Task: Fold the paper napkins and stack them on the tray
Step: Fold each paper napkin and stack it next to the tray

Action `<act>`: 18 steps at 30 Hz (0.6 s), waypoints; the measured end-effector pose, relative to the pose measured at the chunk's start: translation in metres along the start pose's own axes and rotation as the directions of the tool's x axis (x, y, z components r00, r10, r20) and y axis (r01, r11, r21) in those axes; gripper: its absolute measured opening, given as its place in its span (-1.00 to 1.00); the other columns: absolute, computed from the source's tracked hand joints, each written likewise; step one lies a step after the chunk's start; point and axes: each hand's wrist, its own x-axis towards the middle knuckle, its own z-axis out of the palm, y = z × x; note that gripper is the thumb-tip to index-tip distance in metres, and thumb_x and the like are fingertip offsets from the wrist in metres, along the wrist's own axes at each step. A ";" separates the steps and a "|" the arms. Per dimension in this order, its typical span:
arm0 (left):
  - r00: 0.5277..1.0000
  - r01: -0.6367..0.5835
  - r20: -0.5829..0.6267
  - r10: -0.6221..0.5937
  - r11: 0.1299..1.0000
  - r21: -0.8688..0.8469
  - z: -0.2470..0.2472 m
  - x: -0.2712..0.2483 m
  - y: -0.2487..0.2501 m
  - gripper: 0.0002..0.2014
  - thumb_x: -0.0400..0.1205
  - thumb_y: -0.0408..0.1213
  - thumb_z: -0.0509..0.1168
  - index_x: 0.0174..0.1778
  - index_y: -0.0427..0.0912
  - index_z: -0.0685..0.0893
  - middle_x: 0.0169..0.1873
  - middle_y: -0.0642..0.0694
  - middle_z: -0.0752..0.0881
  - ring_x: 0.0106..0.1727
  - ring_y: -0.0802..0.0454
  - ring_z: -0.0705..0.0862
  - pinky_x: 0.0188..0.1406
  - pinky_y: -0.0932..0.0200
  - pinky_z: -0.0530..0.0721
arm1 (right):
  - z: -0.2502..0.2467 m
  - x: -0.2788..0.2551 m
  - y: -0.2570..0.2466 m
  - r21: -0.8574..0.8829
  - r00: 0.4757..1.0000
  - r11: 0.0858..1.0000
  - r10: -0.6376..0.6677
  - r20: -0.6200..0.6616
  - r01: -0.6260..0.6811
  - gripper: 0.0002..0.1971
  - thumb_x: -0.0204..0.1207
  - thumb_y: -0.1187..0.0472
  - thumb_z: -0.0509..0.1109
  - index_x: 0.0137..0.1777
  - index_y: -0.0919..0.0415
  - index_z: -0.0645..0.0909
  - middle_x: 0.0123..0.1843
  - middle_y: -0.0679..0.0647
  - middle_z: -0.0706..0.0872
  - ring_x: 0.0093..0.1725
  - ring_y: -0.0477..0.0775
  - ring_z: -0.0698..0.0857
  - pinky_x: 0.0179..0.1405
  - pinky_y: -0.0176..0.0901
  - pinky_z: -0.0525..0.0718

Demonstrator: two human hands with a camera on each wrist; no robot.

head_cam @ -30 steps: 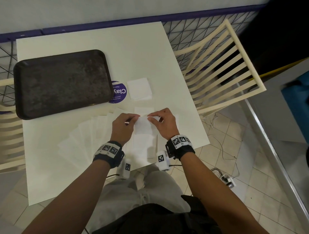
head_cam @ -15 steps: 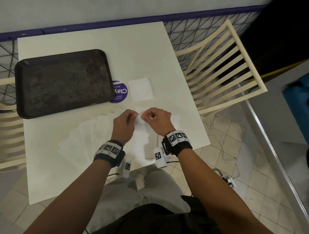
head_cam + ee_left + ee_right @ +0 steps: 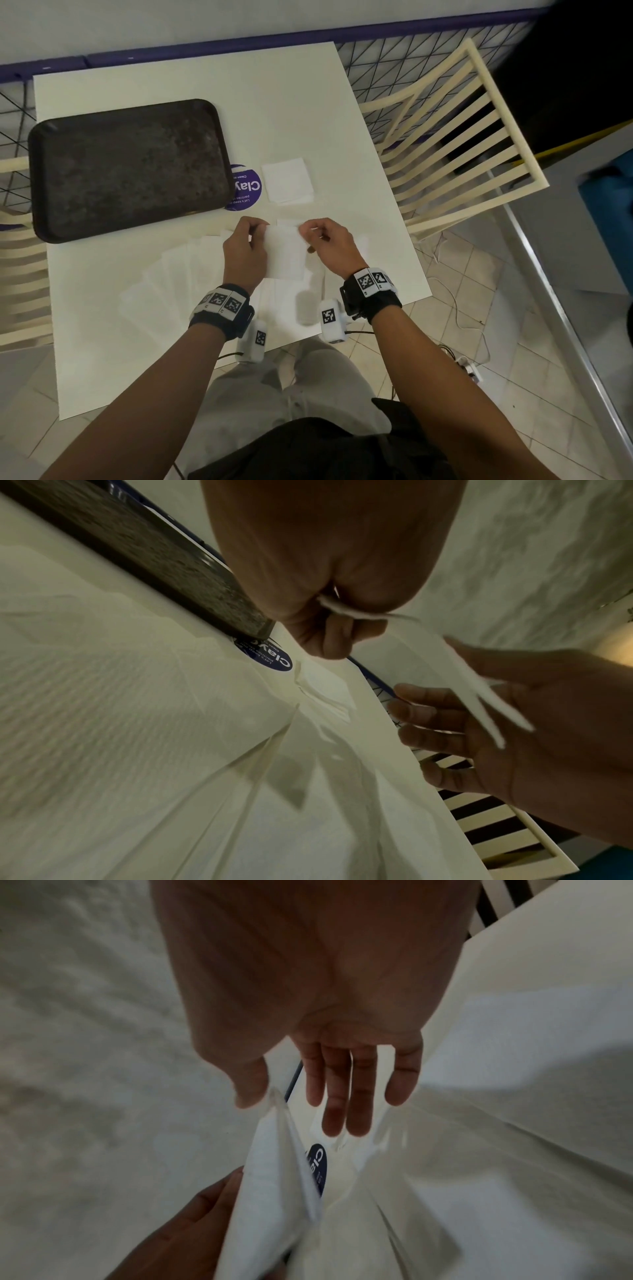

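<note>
Both your hands pinch one napkin [image 3: 286,253] at center frame above the counter [image 3: 291,113]: left hand [image 3: 245,255] and right hand [image 3: 329,245] grip its top corners; it hangs toward you.

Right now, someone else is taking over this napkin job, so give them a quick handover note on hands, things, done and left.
Left hand and right hand: each pinches a top corner of one napkin, lifted above the table.
Tray: nothing on it.
Folded napkin: one on the table right of the tray, beside the round sticker.
Unfolded napkins: fanned out near the front edge.
Done: one folded, none stacked.
Left: fold the held one and the rest, stack all on the tray.
</note>
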 end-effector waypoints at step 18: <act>0.932 0.303 0.206 -0.299 0.953 0.009 0.003 0.004 -0.017 -0.77 0.84 -0.05 0.18 0.27 -0.07 0.61 -0.12 -0.08 0.79 -0.19 -0.11 0.77 -0.46 0.42 0.58 | -0.011 0.104 -0.028 -0.316 0.986 0.945 -0.128 -0.108 0.088 -0.83 0.61 0.13 0.49 0.02 0.24 0.71 -0.25 0.03 0.69 -0.22 0.00 0.60 -0.18 -0.33 0.41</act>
